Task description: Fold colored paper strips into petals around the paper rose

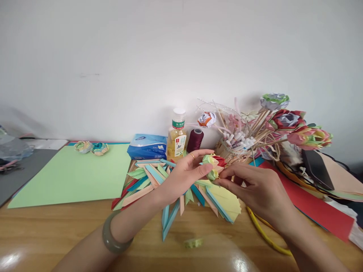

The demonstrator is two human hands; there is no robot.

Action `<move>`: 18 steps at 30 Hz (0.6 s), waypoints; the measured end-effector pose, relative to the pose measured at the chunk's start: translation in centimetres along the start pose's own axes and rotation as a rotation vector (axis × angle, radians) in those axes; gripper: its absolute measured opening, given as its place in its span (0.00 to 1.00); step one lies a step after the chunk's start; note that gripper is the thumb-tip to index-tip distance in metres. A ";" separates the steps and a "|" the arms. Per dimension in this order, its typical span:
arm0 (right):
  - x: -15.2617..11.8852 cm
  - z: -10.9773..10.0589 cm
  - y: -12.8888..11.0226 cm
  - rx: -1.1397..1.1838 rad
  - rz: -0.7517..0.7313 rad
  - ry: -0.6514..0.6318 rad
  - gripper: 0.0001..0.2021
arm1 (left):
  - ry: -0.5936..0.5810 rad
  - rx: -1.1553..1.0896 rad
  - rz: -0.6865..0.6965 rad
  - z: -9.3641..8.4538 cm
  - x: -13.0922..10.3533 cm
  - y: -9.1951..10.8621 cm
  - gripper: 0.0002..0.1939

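Head view. The left hand (190,172), fitted with a gold ring and a grey-green bangle (113,234) at the forearm, supports a folded paper flower in pale green, red and pink (209,161) from its left side, thumb on the near petals. The right hand (253,185) pinches the lower right edge of the flower between thumb and fingers. The flower is held above the wooden table (85,238), right of centre.

Below and left of the flower, folded paper strips in blue, green, peach and red (147,185) lie in a loose pile. Pale yellow paper pieces (227,202) lie at the pile's right side. A small yellowish roll (193,243) is located on the near part of the table.

Along the far side, from left to right, are a blue plastic tissue pack (147,146), a clear bottle of yellow liquid with a white cap (178,138) and a dark maroon thread spool (195,139). At far left, two small paper rosettes (100,148) rest on a large light-green paper sheet (70,177). At far right, paper flowers on thin sticks (286,120) lean outward. A red paper sheet (314,209) lies at right, near a yellow cord (262,232).
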State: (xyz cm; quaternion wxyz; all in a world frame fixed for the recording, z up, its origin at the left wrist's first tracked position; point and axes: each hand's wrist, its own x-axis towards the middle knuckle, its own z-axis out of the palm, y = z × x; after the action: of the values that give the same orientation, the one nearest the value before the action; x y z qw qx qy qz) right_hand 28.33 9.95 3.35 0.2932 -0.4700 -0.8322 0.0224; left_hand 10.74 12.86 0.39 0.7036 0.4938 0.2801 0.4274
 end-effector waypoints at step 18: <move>0.0 -1.1 -0.5 0.485 0.370 0.159 0.06 | 0.077 -0.296 0.126 0.3 0.1 0.5 0.26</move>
State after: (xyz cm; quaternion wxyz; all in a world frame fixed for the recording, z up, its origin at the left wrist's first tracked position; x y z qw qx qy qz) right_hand 28.53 9.45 4.45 0.4520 -0.5301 -0.6774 0.2364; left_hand 10.84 12.85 1.02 0.7291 0.3846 0.2097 0.5258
